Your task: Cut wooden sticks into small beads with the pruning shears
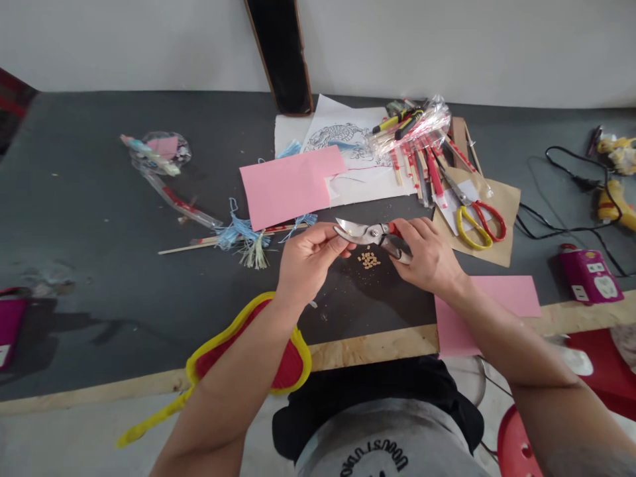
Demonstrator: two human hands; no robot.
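Observation:
My right hand (428, 255) is wrapped round the handles of a pair of pruning shears (373, 233), whose metal blades point left and stand apart. At the blades, my left hand (314, 255) is closed in a pinch; what it holds is too small to make out. Below the shears a little heap of short, pale cut pieces (368, 259) lies on the grey table (124, 278). Under my left forearm is a red shape with a fuzzy yellow border (307, 351), partly hidden, reaching over the table's front edge.
Pink paper (293, 182) overlaps white sheets with a line drawing (342, 136). Scissors (474, 212) with red and yellow handles lie on brown paper (504, 199). Bagged sticks and pliers (410, 122) are behind. Blue tassels (232, 232) lie left, a purple box (591, 277) right.

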